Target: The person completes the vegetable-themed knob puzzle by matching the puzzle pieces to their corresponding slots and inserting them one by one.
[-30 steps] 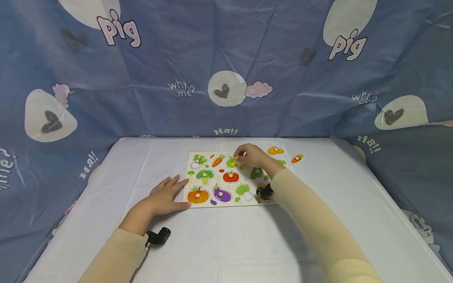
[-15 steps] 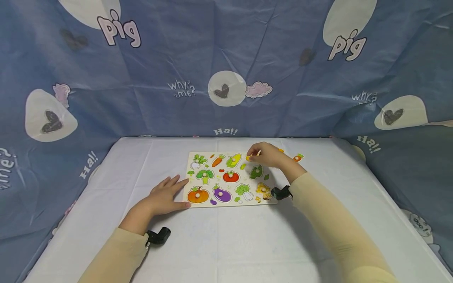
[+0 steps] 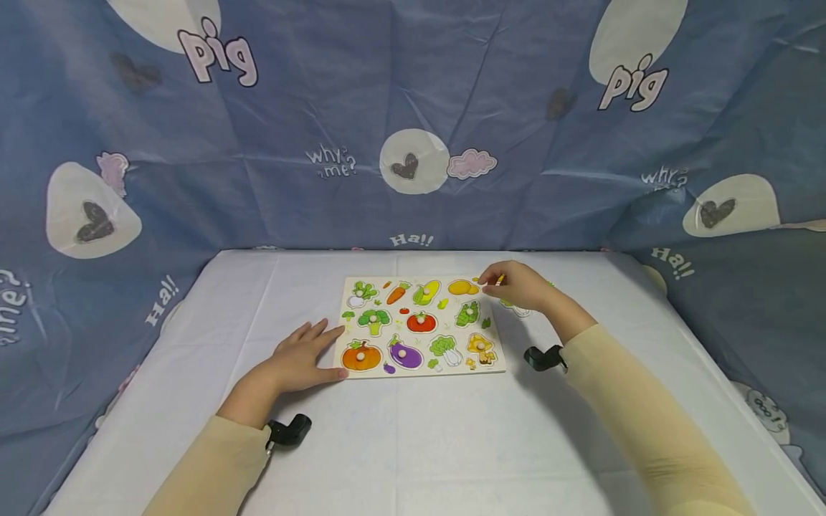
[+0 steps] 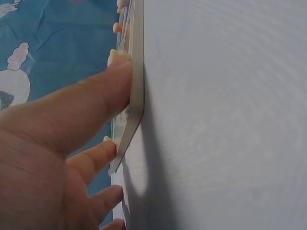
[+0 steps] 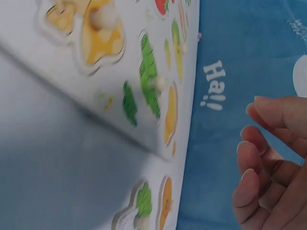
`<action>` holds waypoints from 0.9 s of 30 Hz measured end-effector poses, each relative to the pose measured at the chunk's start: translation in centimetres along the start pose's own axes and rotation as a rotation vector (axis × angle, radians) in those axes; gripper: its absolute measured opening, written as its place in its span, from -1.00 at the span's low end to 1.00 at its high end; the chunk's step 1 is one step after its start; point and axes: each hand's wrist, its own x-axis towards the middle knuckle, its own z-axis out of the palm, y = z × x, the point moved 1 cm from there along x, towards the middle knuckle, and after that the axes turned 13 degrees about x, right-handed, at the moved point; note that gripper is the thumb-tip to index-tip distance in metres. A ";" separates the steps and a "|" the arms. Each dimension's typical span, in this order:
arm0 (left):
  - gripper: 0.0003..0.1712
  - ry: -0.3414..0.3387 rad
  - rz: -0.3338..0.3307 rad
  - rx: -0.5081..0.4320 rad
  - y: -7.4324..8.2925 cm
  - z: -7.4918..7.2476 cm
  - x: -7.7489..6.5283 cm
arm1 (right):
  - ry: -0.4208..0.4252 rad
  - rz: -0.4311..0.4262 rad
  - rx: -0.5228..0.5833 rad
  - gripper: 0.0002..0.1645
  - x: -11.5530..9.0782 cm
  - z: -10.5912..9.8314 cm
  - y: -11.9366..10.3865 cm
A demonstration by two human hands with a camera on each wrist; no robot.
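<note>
A white wooden vegetable knob puzzle board [image 3: 395, 344] lies on the table. My left hand [image 3: 303, 362] rests at its left side with spread fingers; in the left wrist view the thumb [image 4: 108, 91] touches the board's edge near a corner. My right hand [image 3: 516, 285] hovers past the board's upper right corner, fingers loosely bent, holding nothing in the right wrist view. Just left of it is the yellow potato picture [image 3: 462, 287]. The corn piece [image 3: 426, 292] sits in the board. A loose green-and-white vegetable piece [image 5: 140, 206] and a loose carrot piece [image 5: 165, 203] lie beyond the board.
White cloth covers the table [image 3: 413, 444]. A blue printed curtain [image 3: 323, 208] stands behind and along both sides. Small black cameras [image 3: 290, 430] are strapped to both wrists. Tomato [image 3: 421, 323], eggplant [image 3: 405, 354] and pumpkin [image 3: 361, 356] pieces with knobs sit in the board.
My right hand has let go of the corn piece and moved right, across the potato picture to beyond the board's upper right corner. The left hand has stayed put.
</note>
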 end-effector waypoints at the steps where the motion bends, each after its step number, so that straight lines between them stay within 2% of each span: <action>1: 0.07 0.000 0.000 -0.001 0.0 0.0 0.0 | 0.005 0.004 0.001 -0.74 -0.2 -0.1 0.2; 14: 0.07 0.002 0.002 0.000 -0.1 0.2 0.1 | 0.032 0.028 0.037 -0.75 -1.9 -1.4 3.4; 27: 0.08 0.000 -0.002 0.000 -0.2 0.2 0.1 | 0.069 0.105 0.053 -0.78 -2.0 -1.7 6.7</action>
